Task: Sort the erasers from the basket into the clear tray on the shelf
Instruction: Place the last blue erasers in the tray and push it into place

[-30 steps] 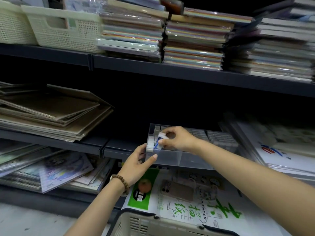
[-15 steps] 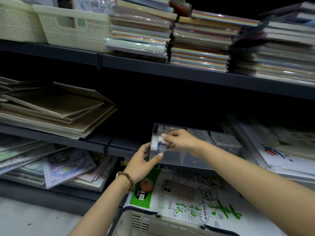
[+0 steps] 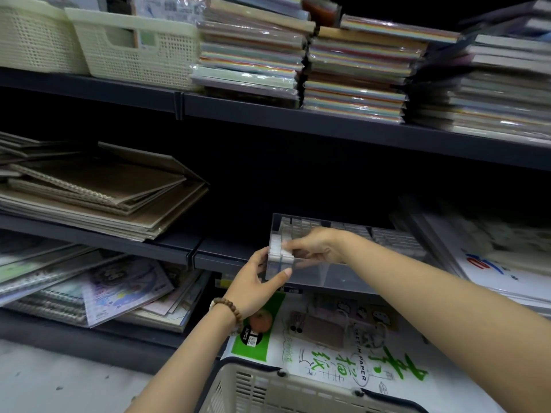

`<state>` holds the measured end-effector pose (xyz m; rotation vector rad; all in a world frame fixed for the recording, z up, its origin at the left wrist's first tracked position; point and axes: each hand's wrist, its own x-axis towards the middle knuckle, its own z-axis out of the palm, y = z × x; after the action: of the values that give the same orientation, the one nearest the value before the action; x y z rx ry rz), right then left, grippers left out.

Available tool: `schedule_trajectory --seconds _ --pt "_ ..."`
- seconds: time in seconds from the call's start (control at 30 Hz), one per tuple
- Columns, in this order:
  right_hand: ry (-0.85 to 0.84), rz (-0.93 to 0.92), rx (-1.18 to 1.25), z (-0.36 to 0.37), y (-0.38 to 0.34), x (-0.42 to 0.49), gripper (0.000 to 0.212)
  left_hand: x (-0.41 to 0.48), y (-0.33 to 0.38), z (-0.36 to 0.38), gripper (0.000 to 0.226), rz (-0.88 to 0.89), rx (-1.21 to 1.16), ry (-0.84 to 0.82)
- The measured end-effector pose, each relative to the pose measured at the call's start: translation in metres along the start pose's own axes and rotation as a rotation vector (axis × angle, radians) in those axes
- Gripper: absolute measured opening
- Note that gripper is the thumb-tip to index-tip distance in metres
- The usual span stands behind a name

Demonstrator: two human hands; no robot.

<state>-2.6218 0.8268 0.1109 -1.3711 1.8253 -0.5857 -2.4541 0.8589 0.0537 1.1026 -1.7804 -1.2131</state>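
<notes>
Erasers (image 3: 301, 226) fill the clear tray (image 3: 343, 277) in tight rows. The tray sits on the middle shelf (image 3: 167, 242), and its front wall seems to jut past the lip.

My read on the risks, starting from the left: the left hand (image 3: 253, 286) grips the tray's near-left corner, thumb flat on the front wall and fingers round the side. If that grip slackens while the other hand pushes, I'd expect the tray to slide or tip forward. The white eraser (image 3: 281, 252) at the front of the left rows sits tight against its neighbours. A hard shove could pop it, or the blocks beside it, down onto the sketch paper pack (image 3: 357, 362) rather than into the basket (image 3: 268, 389). The right hand (image 3: 317, 247) has its fingers curled onto that eraser, pinching it as far as I can tell.

Counts: two cream mesh baskets (image 3: 140, 46) up top, one left hand, one tray, one right hand, one basket below. The erasers are too blurred to count.
</notes>
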Motion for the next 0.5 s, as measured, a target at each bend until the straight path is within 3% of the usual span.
schedule_trajectory --seconds 0.07,0.2,0.33,0.5 --pt "0.017 0.013 0.03 0.002 -0.004 -0.003 0.024 -0.001 0.002 0.0 0.07 -0.004 -0.022 -0.012" --pt "0.053 -0.014 -0.354 0.008 -0.015 -0.008 0.027 -0.005 0.001 0.002 0.085 0.003 -0.005 -0.024" --pt "0.012 -0.034 -0.567 0.01 -0.025 -0.016 0.038 -0.014 0.002 0.005 0.094 0.018 0.007 -0.033" --pt "-0.071 0.05 -0.424 0.004 -0.016 -0.021 0.052 -0.021 0.003 0.004 0.093 0.023 0.052 -0.058"
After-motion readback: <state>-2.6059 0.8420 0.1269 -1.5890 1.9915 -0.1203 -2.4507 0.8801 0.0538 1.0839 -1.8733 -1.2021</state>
